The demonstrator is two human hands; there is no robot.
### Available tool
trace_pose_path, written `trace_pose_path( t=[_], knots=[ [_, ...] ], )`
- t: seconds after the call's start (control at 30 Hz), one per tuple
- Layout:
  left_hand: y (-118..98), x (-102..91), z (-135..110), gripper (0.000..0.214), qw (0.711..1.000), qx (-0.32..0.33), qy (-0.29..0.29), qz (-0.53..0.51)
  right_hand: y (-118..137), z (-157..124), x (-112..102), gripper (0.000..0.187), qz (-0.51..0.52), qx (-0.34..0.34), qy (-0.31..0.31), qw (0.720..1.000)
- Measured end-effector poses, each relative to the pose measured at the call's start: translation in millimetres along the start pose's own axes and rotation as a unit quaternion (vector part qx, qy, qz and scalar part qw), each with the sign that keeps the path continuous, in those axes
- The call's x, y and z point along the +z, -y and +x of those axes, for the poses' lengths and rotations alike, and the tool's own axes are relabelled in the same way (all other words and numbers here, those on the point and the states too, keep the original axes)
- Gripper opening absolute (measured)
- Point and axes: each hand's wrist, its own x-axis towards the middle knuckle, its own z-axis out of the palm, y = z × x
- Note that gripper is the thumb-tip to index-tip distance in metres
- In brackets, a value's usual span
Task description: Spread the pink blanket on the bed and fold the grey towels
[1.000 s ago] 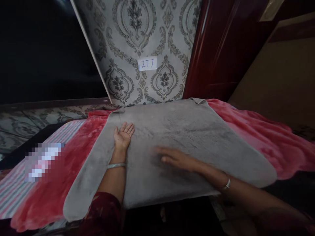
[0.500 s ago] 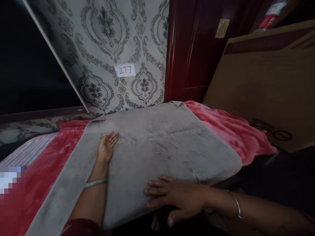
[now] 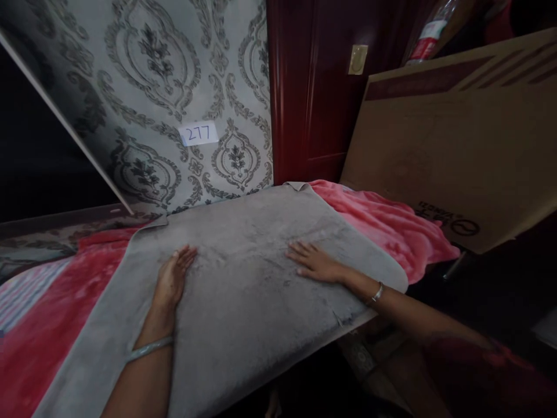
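Note:
A grey plush cloth (image 3: 235, 325) lies spread over a table-like surface, with faint creases across its middle and a small fold at each far corner. On its left part rests my left hand (image 3: 173, 277), turned on its edge with the fingers stretched out and holding nothing. My right hand (image 3: 315, 262) lies palm down and flat on the cloth right of the middle, fingers spread. Each wrist wears a silver bangle. Beneath the grey cloth, a pink-red blanket (image 3: 378, 215) shows on both sides.
Patterned wallpaper with a paper label (image 3: 199, 133) reading 277 stands behind. A dark screen (image 3: 39, 139) is at the left, over a striped cloth (image 3: 32, 287). A large cardboard box (image 3: 452, 133) and a bottle (image 3: 429, 38) stand at the right, beside a dark red door (image 3: 311, 87).
My right hand has moved from the near edge forward onto the middle of the cloth. The left hand stays at about the same place on the cloth. The view has shifted to the right.

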Motion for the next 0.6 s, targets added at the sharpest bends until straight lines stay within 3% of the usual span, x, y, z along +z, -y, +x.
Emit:
trace_pose_path(
  t=[0.17, 0.27, 0.33, 0.43, 0.53, 0.6],
  knots=[
    [2.1, -0.1, 1.1, 0.052, 0.999, 0.013, 0.006, 0.03, 82.0, -52.7, 10.6, 0.067, 0.127, -0.201, 0.065, 0.969],
    [2.8, 0.8, 0.8, 0.054, 0.999, 0.021, 0.004, 0.047, 86.7, -60.6, 4.7, 0.064, 0.208, -0.225, 0.052, 0.95],
    [2.1, 2.3, -0.3, 0.055, 0.998, 0.024, 0.001, 0.052, 60.6, -49.8, -3.5, 0.069, 0.205, -0.164, -0.025, 0.965],
    [-0.3, 5.6, -3.4, 0.054, 0.998, 0.019, -0.004, 0.059, -3.1, -24.0, -16.8, 0.073, 0.105, 0.001, -0.136, 0.985],
    [-1.4, 7.4, -5.4, 0.056, 0.998, 0.015, -0.005, 0.064, -57.1, -6.7, -20.6, 0.068, 0.008, 0.167, -0.119, 0.979],
    [0.2, 6.4, -4.1, 0.058, 0.998, 0.018, -0.002, 0.067, -73.5, -4.5, -14.6, 0.066, -0.03, 0.214, -0.096, 0.972]
  ],
)
